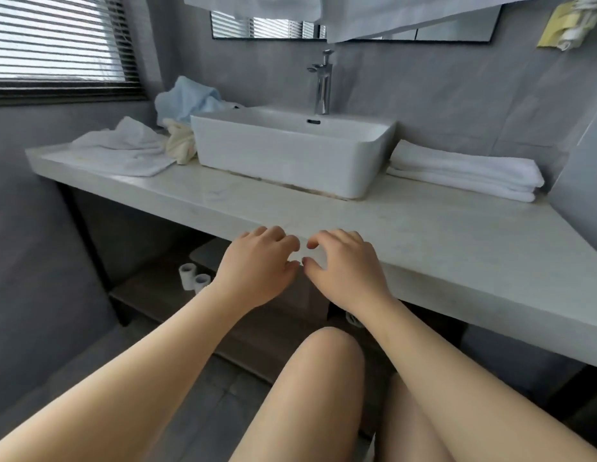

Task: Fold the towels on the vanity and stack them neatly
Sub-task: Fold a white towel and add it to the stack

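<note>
Left hand (257, 266) and right hand (342, 265) sit at the front edge of the pale marble vanity counter (424, 235), fingers loosely curled, holding nothing. Folded white towel stack (464, 175) lies right of the white rectangular basin (283, 155), crumpled white towel (123, 148) and light blue towel (187, 98) left of it, with open counter in front.

We see a white stack (464, 176), a white towel (123, 150), a pale blue towel (185, 98), a cream towel (180, 143), a white basin (283, 158), a veined off-white surface (424, 238).
</note>
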Motion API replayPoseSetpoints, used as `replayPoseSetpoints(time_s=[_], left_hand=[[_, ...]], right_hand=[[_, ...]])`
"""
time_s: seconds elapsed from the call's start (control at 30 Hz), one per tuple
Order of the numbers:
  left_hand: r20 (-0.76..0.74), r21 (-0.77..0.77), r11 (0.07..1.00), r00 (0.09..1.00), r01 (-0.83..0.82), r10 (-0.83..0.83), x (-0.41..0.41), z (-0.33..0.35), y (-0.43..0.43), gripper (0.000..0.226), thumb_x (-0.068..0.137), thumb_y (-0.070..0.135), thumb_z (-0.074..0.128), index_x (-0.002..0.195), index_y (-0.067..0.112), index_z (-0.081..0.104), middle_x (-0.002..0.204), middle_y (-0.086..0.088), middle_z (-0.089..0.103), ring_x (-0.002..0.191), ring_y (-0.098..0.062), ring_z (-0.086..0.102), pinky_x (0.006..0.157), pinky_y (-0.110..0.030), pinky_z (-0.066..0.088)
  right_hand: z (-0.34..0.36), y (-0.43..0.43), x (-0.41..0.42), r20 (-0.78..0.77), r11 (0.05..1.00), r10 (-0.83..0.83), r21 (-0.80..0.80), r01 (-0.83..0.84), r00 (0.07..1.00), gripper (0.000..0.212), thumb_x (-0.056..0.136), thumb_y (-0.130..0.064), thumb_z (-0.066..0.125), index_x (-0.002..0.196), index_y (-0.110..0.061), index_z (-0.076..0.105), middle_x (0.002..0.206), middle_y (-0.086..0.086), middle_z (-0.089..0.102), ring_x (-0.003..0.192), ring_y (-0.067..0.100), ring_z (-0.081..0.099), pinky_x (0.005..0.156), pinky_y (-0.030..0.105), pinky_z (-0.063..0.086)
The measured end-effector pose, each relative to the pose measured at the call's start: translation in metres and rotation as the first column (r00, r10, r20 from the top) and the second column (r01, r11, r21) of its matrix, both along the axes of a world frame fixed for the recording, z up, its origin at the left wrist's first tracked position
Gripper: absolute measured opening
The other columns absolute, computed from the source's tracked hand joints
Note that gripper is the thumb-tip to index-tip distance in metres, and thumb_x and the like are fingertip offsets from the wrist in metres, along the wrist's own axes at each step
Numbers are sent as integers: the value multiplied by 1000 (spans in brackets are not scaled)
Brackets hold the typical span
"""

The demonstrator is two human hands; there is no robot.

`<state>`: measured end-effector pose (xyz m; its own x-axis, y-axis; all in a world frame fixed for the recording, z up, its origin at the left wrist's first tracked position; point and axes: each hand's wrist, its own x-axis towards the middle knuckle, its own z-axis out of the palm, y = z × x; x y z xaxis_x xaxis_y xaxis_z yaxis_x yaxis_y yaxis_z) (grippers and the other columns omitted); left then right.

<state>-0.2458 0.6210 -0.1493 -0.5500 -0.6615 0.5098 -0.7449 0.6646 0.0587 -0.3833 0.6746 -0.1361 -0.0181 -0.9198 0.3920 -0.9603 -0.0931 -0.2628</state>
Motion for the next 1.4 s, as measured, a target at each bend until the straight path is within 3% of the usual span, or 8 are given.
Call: replayPoseSetpoints(time_s=[0.13, 0.3, 0.4, 0.47, 0.7, 0.9, 1.07, 1.4], left_hand=[[15, 11, 998, 998, -64, 64, 36, -8, -1, 30, 92, 37, 49, 116, 22, 61, 108, 2, 62, 101, -20, 56, 78, -27, 37], [28, 6, 985, 985, -171, 171, 78, -12, -33, 19, 75, 29, 64, 87, 15, 70, 79, -2, 66, 70, -24, 62, 57, -29, 40], [21, 23, 973, 973, -229, 229, 99, -9, -65, 18, 73, 26, 72, 86, 15, 69, 76, -1, 65, 68, -25, 61, 55, -32, 44], [13, 41, 957, 958, -287, 286, 110, -6, -88, 17, 75, 29, 66, 86, 16, 69, 76, 0, 64, 68, -24, 61, 55, -31, 44], [-24, 100, 881, 884, -462, 466, 140, 8, -177, 20, 75, 20, 74, 93, 13, 70, 86, -4, 68, 78, -29, 64, 60, -32, 41], [-12, 158, 817, 826, -555, 563, 163, 44, -235, 30, 90, 33, 55, 116, 19, 61, 114, 0, 61, 106, -24, 55, 80, -31, 40], [38, 249, 789, 819, -562, 572, 192, 77, -270, 34, 94, 37, 48, 124, 24, 54, 122, 6, 56, 112, -17, 50, 81, -25, 37], [77, 357, 757, 825, -546, 559, 246, 117, -325, 33, 95, 35, 46, 125, 24, 52, 125, 7, 55, 113, -16, 50, 81, -24, 39]], right_hand=[[-10, -15, 31, -28, 995, 95, 38, -94, 995, 33, 93, -37, 48, 121, -21, 55, 123, -4, 57, 113, 19, 47, 94, 31, 38], [-7, -59, 65, -17, 984, 177, 38, -176, 984, 32, 93, -37, 48, 119, -21, 56, 121, -4, 58, 113, 18, 48, 95, 31, 40], [0, -100, 82, -21, 974, 221, 48, -219, 975, 33, 93, -37, 47, 121, -21, 54, 123, -3, 57, 116, 18, 47, 96, 32, 39], [5, -132, 91, -33, 966, 253, 59, -251, 967, 33, 93, -36, 47, 122, -22, 53, 123, -3, 56, 116, 18, 46, 96, 32, 38], [26, -255, 115, -65, 916, 388, 139, -377, 919, 33, 94, -34, 45, 123, -23, 52, 123, -3, 55, 115, 19, 45, 89, 31, 35], [51, -330, 142, -13, 864, 469, 215, -456, 883, 34, 92, -34, 47, 124, -23, 52, 126, -3, 54, 116, 18, 45, 92, 32, 38], [78, -365, 171, 60, 824, 459, 345, -450, 886, 34, 93, -33, 48, 125, -22, 52, 127, -3, 53, 118, 18, 43, 94, 32, 37], [102, -421, 231, 139, 792, 369, 471, -389, 919, 35, 92, -31, 47, 125, -19, 52, 130, 2, 51, 118, 22, 45, 95, 32, 38]])
